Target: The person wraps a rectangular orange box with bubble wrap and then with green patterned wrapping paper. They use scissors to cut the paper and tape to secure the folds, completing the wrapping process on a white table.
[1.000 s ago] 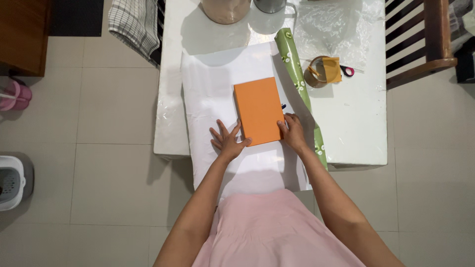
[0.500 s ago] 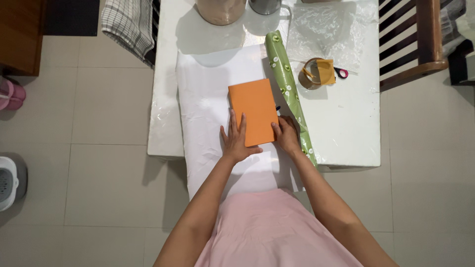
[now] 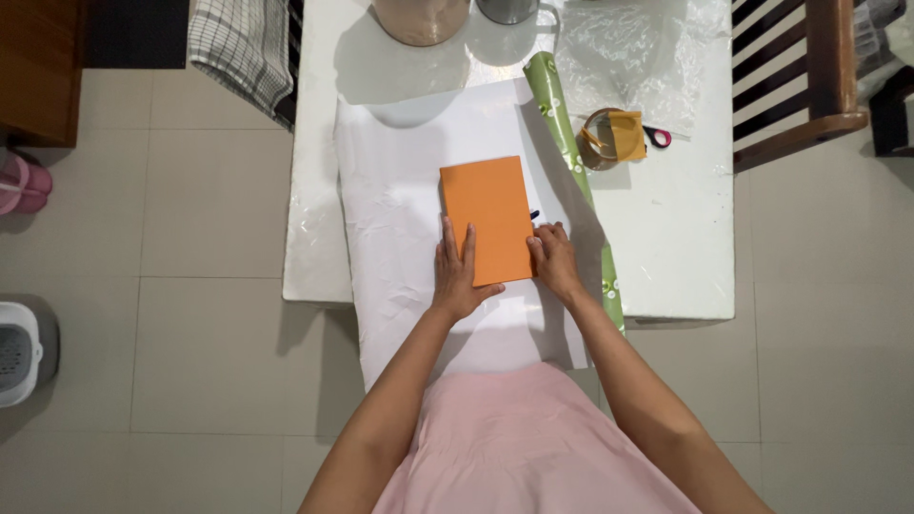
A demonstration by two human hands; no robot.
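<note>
An orange book (image 3: 486, 214) lies flat on a large white sheet of paper (image 3: 400, 190) spread over the white table (image 3: 685, 247). My left hand (image 3: 457, 271) rests flat on the book's near left corner, fingers spread. My right hand (image 3: 554, 262) presses on the paper at the book's near right edge, touching its side. A small dark object (image 3: 534, 215), partly hidden, lies just beyond my right fingers. The paper hangs over the table's near edge toward my lap.
A green patterned paper roll (image 3: 571, 162) lies along the sheet's right side. A tape roll (image 3: 600, 140), yellow item (image 3: 628, 133), pink-handled scissors (image 3: 659, 137) and clear plastic (image 3: 628, 48) sit at the right. Two round vessels (image 3: 419, 14) stand at the far edge; a wooden chair (image 3: 809, 86) is at the right.
My left hand has slid from the paper beside the book onto the book's near left corner. My right hand stays at the book's right edge.
</note>
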